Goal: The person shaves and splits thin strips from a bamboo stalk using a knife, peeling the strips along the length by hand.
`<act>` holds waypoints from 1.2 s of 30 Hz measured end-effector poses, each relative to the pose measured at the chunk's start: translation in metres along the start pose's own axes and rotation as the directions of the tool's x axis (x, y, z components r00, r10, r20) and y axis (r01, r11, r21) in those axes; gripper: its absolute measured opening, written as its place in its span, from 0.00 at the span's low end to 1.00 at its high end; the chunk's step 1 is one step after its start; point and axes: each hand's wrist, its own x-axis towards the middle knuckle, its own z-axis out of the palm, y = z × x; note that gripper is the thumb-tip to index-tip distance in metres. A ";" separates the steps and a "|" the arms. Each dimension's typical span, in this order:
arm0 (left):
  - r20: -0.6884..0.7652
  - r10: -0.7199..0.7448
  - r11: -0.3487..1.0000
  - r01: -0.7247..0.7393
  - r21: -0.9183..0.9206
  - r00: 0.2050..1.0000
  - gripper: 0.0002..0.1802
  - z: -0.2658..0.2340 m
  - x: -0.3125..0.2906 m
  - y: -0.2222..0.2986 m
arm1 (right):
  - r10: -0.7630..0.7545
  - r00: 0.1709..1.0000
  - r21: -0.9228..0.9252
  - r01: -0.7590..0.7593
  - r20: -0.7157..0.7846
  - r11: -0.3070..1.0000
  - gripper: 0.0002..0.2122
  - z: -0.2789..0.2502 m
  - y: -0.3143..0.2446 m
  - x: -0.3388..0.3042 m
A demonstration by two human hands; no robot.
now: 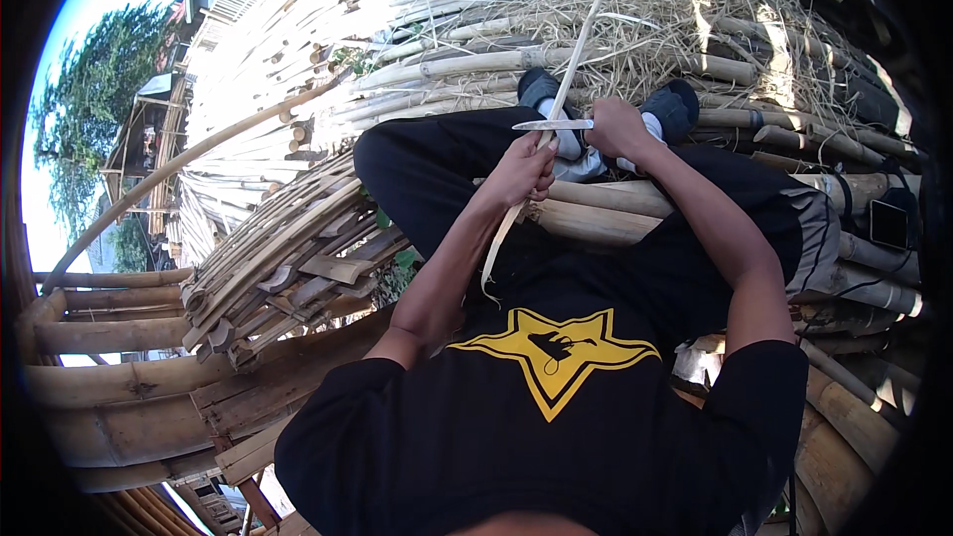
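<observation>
I sit among bamboo poles, legs stretched out in black trousers. My left hand [521, 171] grips a long thin bamboo strip [581, 35] that runs from my lap up and away past my feet. My right hand [617, 127] holds a knife [551, 124] whose blade lies flat across the strip, pointing left, just above my left hand. A thin peeled sliver [496, 248] curls down from the strip below my left hand.
Stacked bamboo poles [467, 65] and dry straw [685, 10] lie ahead under my shoes [670, 104]. A bundle of split bamboo slats [278, 268] sits at my left, thick poles [109, 407] lower left. A dark phone-like object [886, 223] rests on poles at the right.
</observation>
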 end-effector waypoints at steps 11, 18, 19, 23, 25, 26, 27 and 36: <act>0.069 -0.028 0.995 0.035 -0.098 0.997 0.09 0.019 -0.072 -0.006 | 0.717 0.670 0.224 -0.681 -0.193 0.697 0.17 -0.065 0.142 0.025; 0.019 0.066 0.992 -0.068 0.108 0.998 0.13 -0.009 -0.076 -0.006 | 0.447 0.828 0.513 -0.236 -0.338 0.825 0.21 -0.069 0.112 0.048; 0.019 0.070 0.991 -0.072 0.113 0.997 0.13 -0.005 -0.073 -0.001 | 0.348 0.873 0.382 -0.209 -0.342 0.900 0.20 -0.071 0.087 0.043; 0.036 0.105 0.994 -0.106 0.028 0.994 0.15 0.002 -0.059 0.010 | 0.229 0.950 0.324 -0.153 -0.212 0.934 0.19 -0.065 0.017 0.023; 0.045 0.184 0.983 -0.185 0.019 0.982 0.14 0.005 -0.053 0.012 | 0.140 0.967 0.262 -0.083 -0.211 0.962 0.19 -0.062 -0.003 0.011; 0.050 0.187 0.982 -0.189 0.020 0.981 0.14 0.005 -0.050 0.014 | 0.096 0.986 0.228 -0.062 -0.140 0.972 0.20 -0.062 -0.010 0.004; 0.027 0.196 0.980 -0.197 0.015 0.980 0.14 0.003 -0.048 0.016 | 0.049 0.997 0.198 -0.036 -0.064 0.980 0.20 -0.060 -0.017 -0.003; -0.032 0.211 0.967 -0.204 0.152 0.977 0.13 0.016 -0.040 0.025 | -0.012 0.992 0.067 0.020 -0.126 0.998 0.17 -0.028 -0.032 -0.014</act>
